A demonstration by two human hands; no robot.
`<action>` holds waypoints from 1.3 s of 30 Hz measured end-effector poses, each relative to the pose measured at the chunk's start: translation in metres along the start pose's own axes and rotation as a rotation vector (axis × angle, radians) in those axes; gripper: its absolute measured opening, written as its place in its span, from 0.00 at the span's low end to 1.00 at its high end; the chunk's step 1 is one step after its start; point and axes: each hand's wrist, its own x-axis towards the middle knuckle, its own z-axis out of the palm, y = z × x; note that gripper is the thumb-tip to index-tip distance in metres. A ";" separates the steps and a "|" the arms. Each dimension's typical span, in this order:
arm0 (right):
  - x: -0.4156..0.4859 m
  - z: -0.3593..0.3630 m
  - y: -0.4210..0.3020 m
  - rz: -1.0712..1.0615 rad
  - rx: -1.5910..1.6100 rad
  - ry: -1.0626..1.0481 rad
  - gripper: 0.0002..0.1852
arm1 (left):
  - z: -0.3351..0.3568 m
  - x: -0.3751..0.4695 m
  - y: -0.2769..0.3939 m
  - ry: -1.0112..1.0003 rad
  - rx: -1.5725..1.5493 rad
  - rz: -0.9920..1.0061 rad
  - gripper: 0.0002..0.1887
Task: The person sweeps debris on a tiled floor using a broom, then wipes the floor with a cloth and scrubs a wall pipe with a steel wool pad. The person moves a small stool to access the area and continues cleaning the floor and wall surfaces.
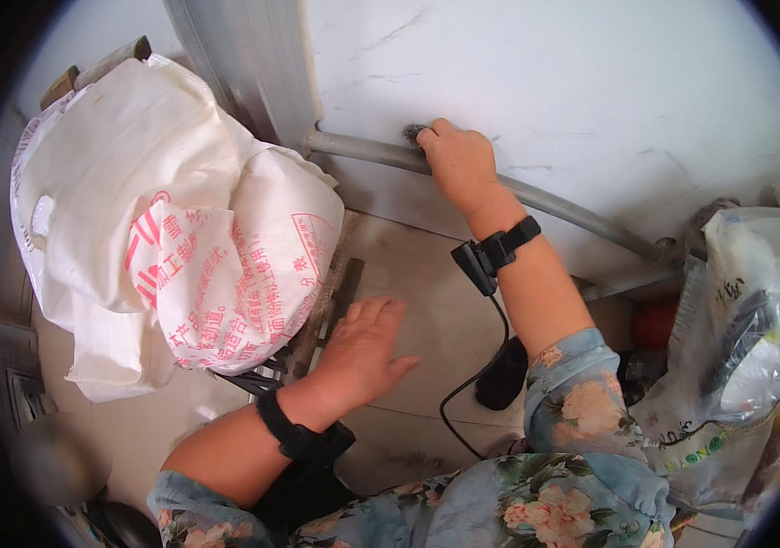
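Observation:
My right hand (462, 161) grips a dark steel-wool scrubber (413, 132), which shows past the fingertips. It rests at the grey metal pipe (376, 151) where this runs along the white marbled wall panel (534, 75). The palm side of that hand is hidden. Lower down, my left hand (362, 349) is empty, palm down, its thumb spread from the fingers. It hovers beside a rusty metal frame (308, 342) under a white woven sack (191, 205) with red print. Whether it touches the frame, I cannot tell.
Clear plastic bags (760, 294) of goods crowd the right side. A grey metal post (253, 68) rises behind the sack. A black cable (451, 397) hangs from the right wrist's device. Pale floor tiles (417, 274) lie beneath, with a dark shoe (503, 373) on them.

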 end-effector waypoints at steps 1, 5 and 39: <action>-0.007 0.000 0.001 -0.007 0.022 0.084 0.05 | 0.000 0.000 0.000 0.000 0.003 0.005 0.37; -0.036 -0.001 -0.002 0.129 0.094 0.184 0.09 | 0.001 0.002 -0.003 -0.005 0.016 0.005 0.38; -0.116 -0.002 0.102 0.626 0.235 0.709 0.05 | -0.004 -0.001 -0.017 0.062 0.263 -0.053 0.34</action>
